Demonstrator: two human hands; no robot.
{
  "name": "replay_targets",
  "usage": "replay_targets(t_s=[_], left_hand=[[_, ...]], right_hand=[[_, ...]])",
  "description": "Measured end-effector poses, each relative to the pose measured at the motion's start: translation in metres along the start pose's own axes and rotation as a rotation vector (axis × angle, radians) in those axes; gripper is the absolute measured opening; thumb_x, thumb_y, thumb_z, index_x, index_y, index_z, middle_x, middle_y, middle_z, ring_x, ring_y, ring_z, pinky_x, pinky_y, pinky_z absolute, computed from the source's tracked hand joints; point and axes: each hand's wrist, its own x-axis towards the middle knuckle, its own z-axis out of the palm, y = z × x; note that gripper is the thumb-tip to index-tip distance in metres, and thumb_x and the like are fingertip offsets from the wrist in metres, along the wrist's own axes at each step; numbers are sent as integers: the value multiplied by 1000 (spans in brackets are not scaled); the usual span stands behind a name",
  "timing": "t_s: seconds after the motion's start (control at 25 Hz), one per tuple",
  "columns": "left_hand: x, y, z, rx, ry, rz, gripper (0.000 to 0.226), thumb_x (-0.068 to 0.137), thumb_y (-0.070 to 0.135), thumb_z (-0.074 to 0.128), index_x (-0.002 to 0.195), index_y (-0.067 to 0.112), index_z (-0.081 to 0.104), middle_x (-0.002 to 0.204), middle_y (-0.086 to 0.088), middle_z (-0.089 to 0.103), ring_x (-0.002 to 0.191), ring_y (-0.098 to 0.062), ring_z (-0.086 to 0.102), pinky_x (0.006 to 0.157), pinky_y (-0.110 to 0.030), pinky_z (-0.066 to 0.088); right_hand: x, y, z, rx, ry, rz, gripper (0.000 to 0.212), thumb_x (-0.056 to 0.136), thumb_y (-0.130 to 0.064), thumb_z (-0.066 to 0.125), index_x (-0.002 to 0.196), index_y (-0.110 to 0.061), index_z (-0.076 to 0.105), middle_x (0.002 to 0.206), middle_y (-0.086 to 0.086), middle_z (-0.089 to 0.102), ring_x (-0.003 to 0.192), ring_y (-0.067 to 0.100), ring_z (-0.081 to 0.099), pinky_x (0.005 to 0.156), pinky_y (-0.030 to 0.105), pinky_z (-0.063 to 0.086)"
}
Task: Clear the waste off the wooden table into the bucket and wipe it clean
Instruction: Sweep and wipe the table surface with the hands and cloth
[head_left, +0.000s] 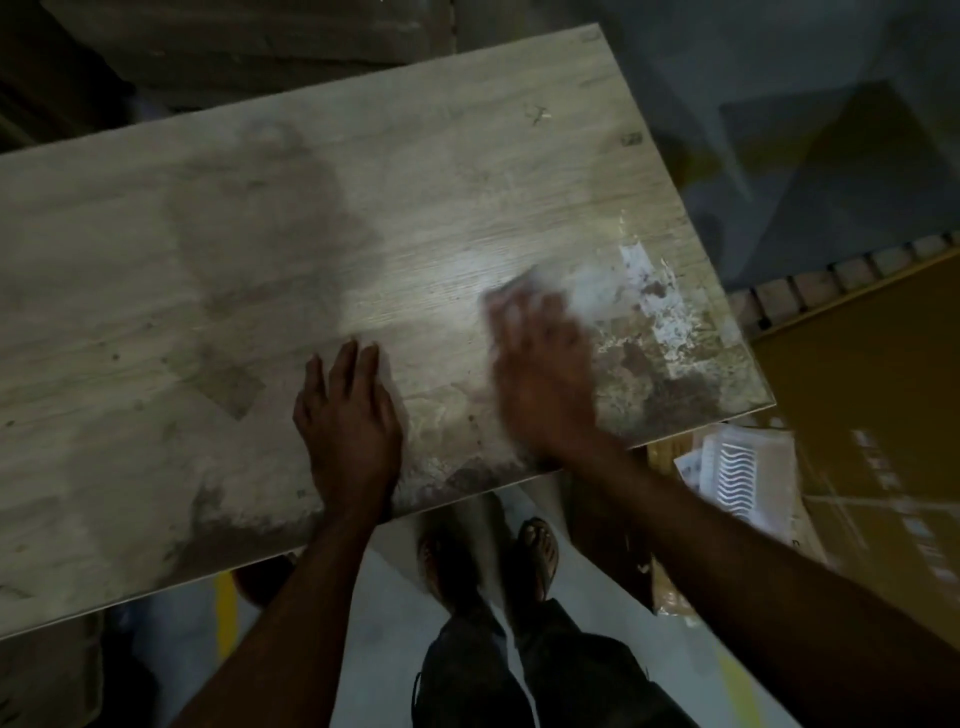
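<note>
The wooden table (208, 270) fills most of the head view, pale with dark damp patches. My left hand (348, 421) lies flat on it near the front edge, fingers together, holding nothing. My right hand (545, 374) is blurred by motion and presses a whitish cloth (582, 291) against the tabletop at the right. Just right of the cloth sit white and brown stains with peeling residue (660, 312). No bucket is in view.
Brown cardboard (857, 415) and a white printed packet (737, 467) lie on the floor to the right of the table. My sandalled feet (535, 551) stand below the front edge. A yellow floor line (226, 613) shows under the table.
</note>
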Motion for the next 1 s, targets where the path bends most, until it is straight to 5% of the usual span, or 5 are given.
replay_targets(t_s=[0.16, 0.36, 0.48, 0.68, 1.0], left_hand=[[2, 3, -4, 41, -27, 52, 44, 105, 27, 39, 148, 22, 49, 156, -2, 46, 146, -29, 36, 113, -46, 29], [-21, 43, 6, -17, -103, 178, 48, 104, 33, 39, 150, 23, 44, 162, -3, 36, 150, -33, 28, 118, -50, 26], [-36, 85, 16, -47, -137, 183, 49, 106, 37, 35, 153, 23, 40, 165, -5, 30, 154, -34, 20, 121, -51, 21], [-41, 115, 22, -51, -136, 248, 48, 107, 39, 33, 152, 24, 41, 163, -4, 32, 154, -36, 18, 120, -50, 21], [-40, 119, 23, -127, -61, 259, 42, 105, 28, 42, 145, 18, 50, 156, -6, 43, 150, -34, 29, 119, -48, 28]], right_hand=[[-88, 7, 1, -43, -79, -674, 65, 100, -28, 49, 161, -23, 29, 165, 12, 35, 152, 41, 29, 120, 55, 29], [-44, 51, -19, 42, -43, 87, 60, 108, -36, 31, 163, -22, 13, 170, 17, 18, 157, 42, 15, 120, 60, 25], [-72, 79, -7, -124, -153, -646, 59, 109, -39, 31, 164, -26, 14, 170, 11, 20, 157, 40, 14, 122, 55, 24], [-46, 151, -44, -60, 11, 373, 58, 109, -43, 19, 164, -23, 18, 171, 10, 19, 157, 36, 15, 123, 56, 23], [-43, 139, -44, -103, 26, 264, 59, 108, -37, 32, 163, -20, 18, 170, 15, 19, 156, 42, 15, 124, 60, 21]])
